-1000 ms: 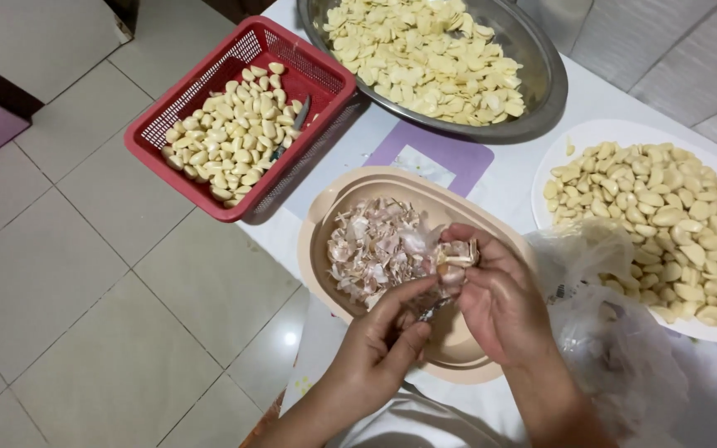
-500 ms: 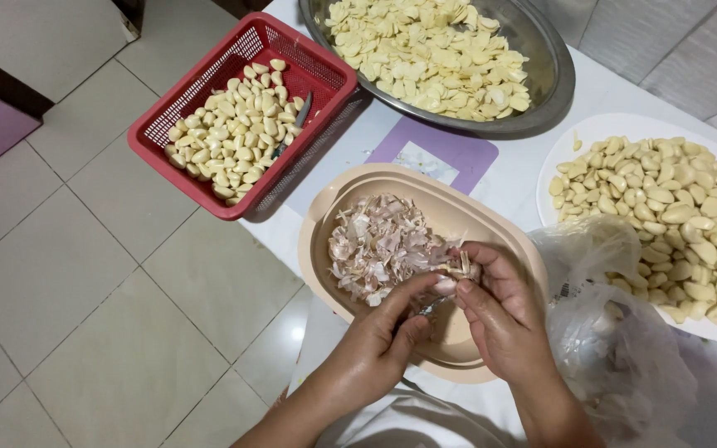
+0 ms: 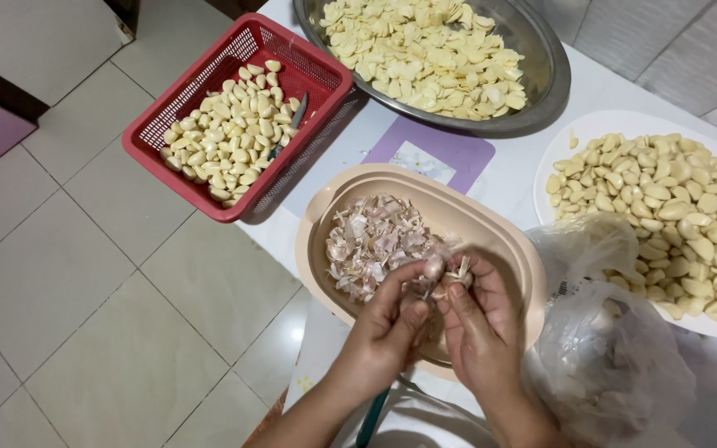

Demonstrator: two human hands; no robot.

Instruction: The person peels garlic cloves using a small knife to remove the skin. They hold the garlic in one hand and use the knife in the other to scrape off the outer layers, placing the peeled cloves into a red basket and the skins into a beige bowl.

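Since the earlier frame, both hands have dropped slightly lower over the beige oval basin [image 3: 499, 241], while the vessels around them keep their places.

Head view: the left hand [image 3: 392, 323] and right hand [image 3: 479, 328] meet above the basin's near side, fingertips closed together on a garlic clove [image 3: 435, 265] with papery skin [image 3: 460, 267] fanning off it. Which hand carries the clove's weight cannot be told. A heap of garlic peels [image 3: 371, 241] fills the basin's left half, just beside the clove. A red plastic basket [image 3: 325, 79] of peeled cloves, with a small knife [image 3: 290, 126] lying on them, overhangs the table's left edge. A steel bowl [image 3: 545, 91] of sliced garlic sits at the far side, a white plate [image 3: 566, 145] of whole cloves at right, and a crumpled clear plastic bag [image 3: 616, 365] touching the right wrist.
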